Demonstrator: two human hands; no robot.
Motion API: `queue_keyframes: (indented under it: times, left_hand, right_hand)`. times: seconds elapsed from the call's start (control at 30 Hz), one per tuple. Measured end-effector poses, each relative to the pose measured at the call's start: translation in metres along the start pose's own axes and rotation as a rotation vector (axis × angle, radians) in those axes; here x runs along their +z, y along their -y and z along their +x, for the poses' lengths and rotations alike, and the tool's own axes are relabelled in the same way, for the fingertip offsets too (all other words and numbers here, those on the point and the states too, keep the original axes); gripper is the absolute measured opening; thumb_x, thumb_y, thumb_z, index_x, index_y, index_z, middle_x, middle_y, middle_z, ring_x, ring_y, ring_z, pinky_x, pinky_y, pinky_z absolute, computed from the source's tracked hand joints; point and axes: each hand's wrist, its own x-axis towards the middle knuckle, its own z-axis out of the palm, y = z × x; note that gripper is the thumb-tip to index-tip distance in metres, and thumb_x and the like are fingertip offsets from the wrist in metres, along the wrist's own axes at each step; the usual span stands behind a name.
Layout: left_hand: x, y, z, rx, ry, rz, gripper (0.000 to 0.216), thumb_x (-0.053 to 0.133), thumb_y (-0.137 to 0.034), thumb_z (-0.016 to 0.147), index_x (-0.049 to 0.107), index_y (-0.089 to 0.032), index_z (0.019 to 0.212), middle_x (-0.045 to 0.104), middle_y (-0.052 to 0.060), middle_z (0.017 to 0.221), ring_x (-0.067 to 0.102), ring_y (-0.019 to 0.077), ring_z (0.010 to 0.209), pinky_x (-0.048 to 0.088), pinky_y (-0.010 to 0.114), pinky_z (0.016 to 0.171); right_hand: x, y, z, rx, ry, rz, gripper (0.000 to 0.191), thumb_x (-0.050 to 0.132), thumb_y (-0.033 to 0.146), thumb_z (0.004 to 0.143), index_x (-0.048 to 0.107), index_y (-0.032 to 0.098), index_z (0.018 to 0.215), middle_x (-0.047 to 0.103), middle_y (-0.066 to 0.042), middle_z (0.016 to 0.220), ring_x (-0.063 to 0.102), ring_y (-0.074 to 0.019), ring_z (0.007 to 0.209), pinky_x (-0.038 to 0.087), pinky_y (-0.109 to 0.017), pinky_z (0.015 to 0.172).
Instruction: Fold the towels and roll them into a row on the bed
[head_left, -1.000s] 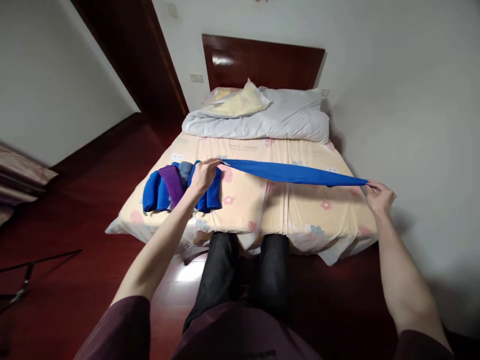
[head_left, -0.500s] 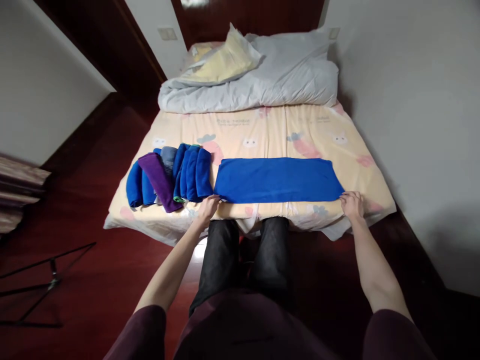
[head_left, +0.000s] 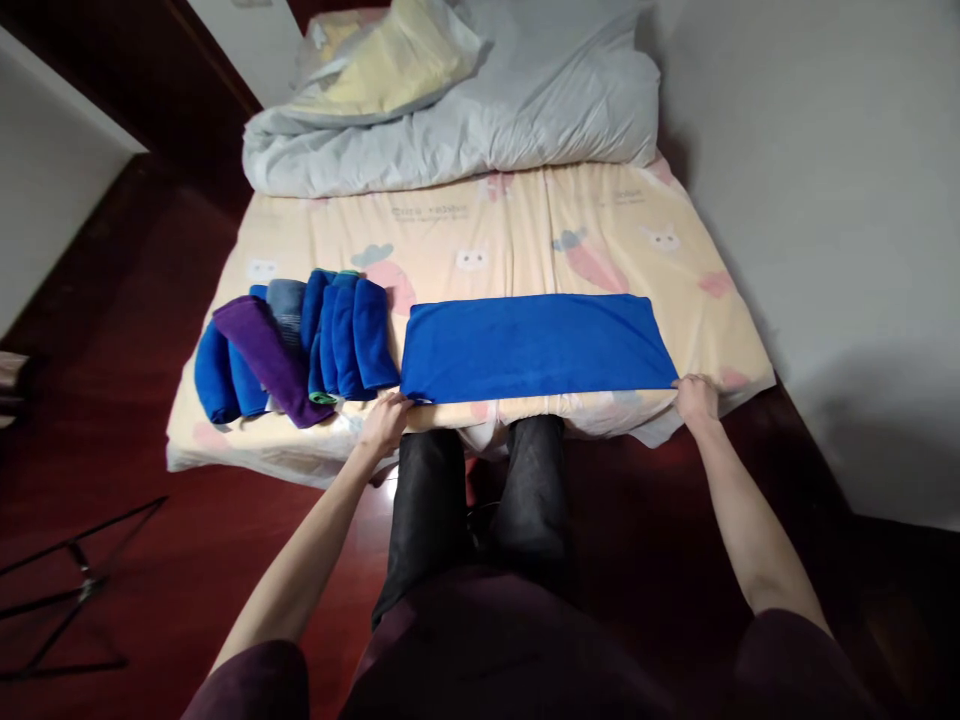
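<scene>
A blue towel (head_left: 536, 345) lies flat in a long rectangle along the near edge of the bed. My left hand (head_left: 386, 421) pinches its near left corner, and my right hand (head_left: 696, 401) grips its near right corner. Just left of the towel sits a group of rolled towels: several blue rolls (head_left: 373, 335), a grey roll (head_left: 286, 311) and a purple roll (head_left: 262, 360) lying slantwise across the others.
The bed (head_left: 517, 255) has a peach sheet with carrot and rabbit prints. A grey quilt (head_left: 555, 110) and a yellow pillow (head_left: 397, 65) are heaped at its far end. Black stand legs (head_left: 86, 585) rest on the red floor at left. A wall (head_left: 817, 250) borders the right side.
The view has tilted down and shifted slightly, so the bed appears closer. Both hands stay at the towel's near corners, and the towel keeps its flat shape.
</scene>
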Motion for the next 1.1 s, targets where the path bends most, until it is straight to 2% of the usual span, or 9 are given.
queue_keyframes:
  times: [0.1,0.17,0.27,0.4,0.5,0.63,0.8,0.9,1.1]
  left_hand:
    - [-0.01,-0.021,0.009,-0.015,-0.018,-0.012,0.047,0.043,-0.008,0.084,0.077,-0.015,0.115,0.073,0.017,0.116,0.067,0.0316,0.107,0.052,0.043,0.095]
    - [-0.019,-0.045,0.026,0.001,-0.125,-0.069,0.049,0.042,-0.012,0.089,0.072,-0.015,0.127,0.07,0.017,0.128,0.064,0.0333,0.118,0.051,0.046,0.101]
    - [-0.024,-0.085,0.063,0.053,-0.288,-0.219,0.051,0.04,-0.02,0.097,0.059,-0.015,0.145,0.056,0.016,0.151,0.051,0.0322,0.139,0.044,0.049,0.114]
    - [0.0,-0.12,0.102,0.054,-0.294,-0.361,0.057,0.04,-0.026,0.1,0.046,-0.013,0.155,0.037,0.016,0.165,0.03,0.0308,0.156,0.028,0.052,0.126]
    - [0.03,-0.124,0.105,-0.016,-0.263,-0.399,0.06,0.039,-0.028,0.099,0.041,-0.011,0.158,0.03,0.019,0.168,0.022,0.0327,0.159,0.02,0.058,0.128]
    - [0.054,-0.116,0.097,0.001,-0.314,-0.37,0.061,0.037,-0.028,0.1,0.04,-0.016,0.159,0.031,0.016,0.168,0.023,0.0299,0.159,0.018,0.057,0.128]
    - [0.059,-0.112,0.099,0.005,-0.385,-0.349,0.06,0.038,-0.027,0.099,0.041,-0.02,0.159,0.036,0.013,0.166,0.028,0.0284,0.157,0.021,0.055,0.127]
    - [0.06,-0.114,0.1,0.007,-0.396,-0.371,0.059,0.038,-0.029,0.1,0.044,-0.019,0.158,0.036,0.013,0.166,0.029,0.0285,0.156,0.021,0.054,0.127]
    - [0.06,-0.118,0.099,-0.005,-0.41,-0.418,0.061,0.036,-0.034,0.099,0.047,-0.012,0.155,0.037,0.016,0.165,0.028,0.0297,0.157,0.016,0.053,0.128]
  right_hand:
    - [-0.02,0.047,0.005,0.07,0.043,0.034,0.034,0.05,0.003,0.09,0.074,0.001,0.114,0.07,-0.03,0.116,0.062,-0.036,0.119,0.048,-0.048,0.101]
    - [-0.034,0.098,0.01,-0.038,-0.018,0.193,0.037,0.05,0.006,0.091,0.071,0.002,0.121,0.066,-0.029,0.127,0.06,-0.0349,0.124,0.047,-0.048,0.107]
    - [-0.045,0.197,0.013,-0.325,-0.112,0.488,0.052,0.043,0.006,0.093,0.059,0.004,0.142,0.052,-0.019,0.153,0.054,-0.0265,0.137,0.04,-0.041,0.12]
    - [-0.029,0.324,0.005,-0.553,-0.106,0.791,0.056,0.035,0.009,0.098,0.046,0.004,0.152,0.042,-0.01,0.163,0.039,-0.0162,0.15,0.027,-0.032,0.129]
    - [0.002,0.38,-0.008,-0.541,-0.028,0.956,0.057,0.035,0.011,0.099,0.043,0.008,0.155,0.043,-0.007,0.163,0.037,-0.0165,0.152,0.029,-0.036,0.129]
    - [0.038,0.401,-0.018,-0.599,0.024,1.012,0.057,0.042,0.009,0.099,0.044,0.011,0.156,0.045,-0.006,0.162,0.021,-0.0202,0.159,0.022,-0.047,0.132]
    - [0.05,0.4,-0.015,-0.637,-0.031,0.9,0.052,0.04,0.01,0.102,0.047,0.005,0.152,0.041,-0.01,0.164,0.018,-0.0211,0.16,0.022,-0.046,0.132]
    - [0.046,0.402,-0.008,-0.672,-0.063,0.832,0.047,0.044,0.01,0.1,0.056,0.006,0.145,0.049,-0.01,0.159,0.026,-0.0232,0.158,0.026,-0.046,0.131]
    - [0.035,0.412,0.016,-0.57,-0.098,0.727,0.04,0.058,0.015,0.096,0.065,0.017,0.136,0.062,-0.003,0.148,0.053,-0.0266,0.139,0.048,-0.044,0.117]
